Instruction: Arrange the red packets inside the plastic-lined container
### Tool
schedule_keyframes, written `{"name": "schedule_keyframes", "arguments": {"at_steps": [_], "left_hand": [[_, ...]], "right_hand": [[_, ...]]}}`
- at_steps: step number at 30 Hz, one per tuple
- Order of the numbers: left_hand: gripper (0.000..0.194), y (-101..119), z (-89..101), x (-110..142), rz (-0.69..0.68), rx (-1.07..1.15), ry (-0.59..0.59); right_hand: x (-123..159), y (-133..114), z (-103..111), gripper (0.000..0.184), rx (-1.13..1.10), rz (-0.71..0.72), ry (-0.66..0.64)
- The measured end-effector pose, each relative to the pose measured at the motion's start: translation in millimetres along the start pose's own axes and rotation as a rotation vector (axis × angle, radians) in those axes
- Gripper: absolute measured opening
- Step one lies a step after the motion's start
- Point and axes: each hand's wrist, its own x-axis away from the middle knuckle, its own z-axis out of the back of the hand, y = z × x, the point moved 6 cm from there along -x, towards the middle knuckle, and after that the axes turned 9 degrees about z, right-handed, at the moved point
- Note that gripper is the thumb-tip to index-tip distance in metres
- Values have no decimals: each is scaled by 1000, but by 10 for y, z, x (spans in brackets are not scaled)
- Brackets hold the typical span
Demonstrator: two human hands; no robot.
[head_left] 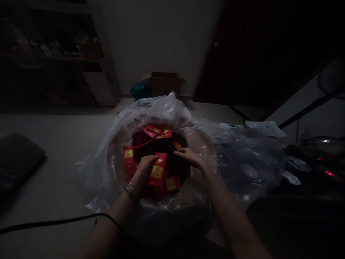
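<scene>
Left hand [145,166] grip narrow, holding red packet [158,171] near centre, inside opened plastic bag [164,108]. Right hand [191,157] over dark loose pile [168,144]; cannot tell its grip. Step seems packet handling; next move likely needs packet steady.

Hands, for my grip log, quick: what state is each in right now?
Left hand: holding a red packet.
Right hand: partly curled; too dark to tell whether it holds anything.
</scene>
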Motion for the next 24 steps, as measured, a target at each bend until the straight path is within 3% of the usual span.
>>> {"name": "schedule_keyframes", "arguments": {"at_steps": [3,6,8,10,13,16,20,24], "left_hand": [[16,7,-14,-2,-3,-36,-4],[17,6,-43,9,-9,-84,-35],[19,-4,-71,23,-15,-117,-80],[21,-19,-91,41,-20,-146,-123],[24,-52,-97,60,-12,-191,-153],[28,-78,-105,49,-2,-240,-170],[36,-82,-138,20,6,-258,-214],[44,-91,-186,54,19,-328,-347]], "right_hand": [[1,64,89,31,242,10,134],[-10,-143,7,29,346,162,278],[-24,-327,-163,33,278,266,288],[-55,-458,-382,30,172,318,202],[-103,-479,-585,21,64,279,142],[-140,-372,-619,17,-53,219,182],[-142,-289,-572,19,-198,243,240],[-44,-275,-447,24,-268,279,365]]}}
